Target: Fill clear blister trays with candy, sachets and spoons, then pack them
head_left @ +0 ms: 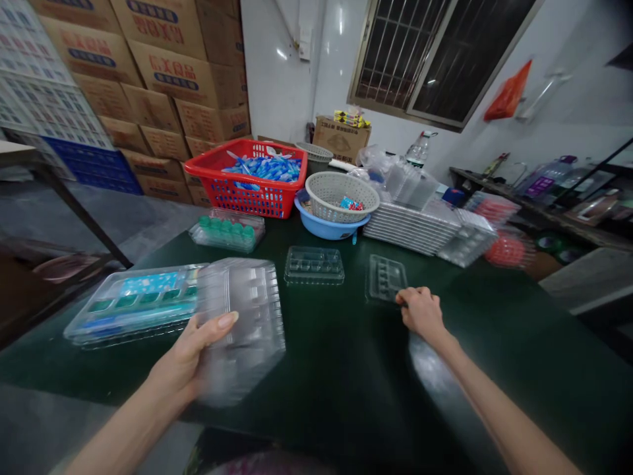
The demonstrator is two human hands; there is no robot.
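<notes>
My left hand (pixel 185 356) grips a stack of clear plastic trays (pixel 242 303), thumb on the front face and the fingers hidden behind. The stack is tilted up and partly blurred. On the right, my right hand (pixel 422 313) pinches the near corner of a single clear compartment tray (pixel 388 278) at the table surface. Another clear tray (pixel 314 265) lies on the table between the two hands. Beside the left hand, a filled clear pack (pixel 133 300) with green cups and blue pieces rests on the table, partly covered by the stack.
A red basket (pixel 277 198) of blue-wrapped pieces stands at the back of the dark green table (pixel 336 369). Near it are a grey colander (pixel 321 188) in a blue basin (pixel 326 227), stacked trays (pixel 410 227) and a pack with green cups (pixel 227 231). Cardboard boxes (pixel 168 72) rise behind.
</notes>
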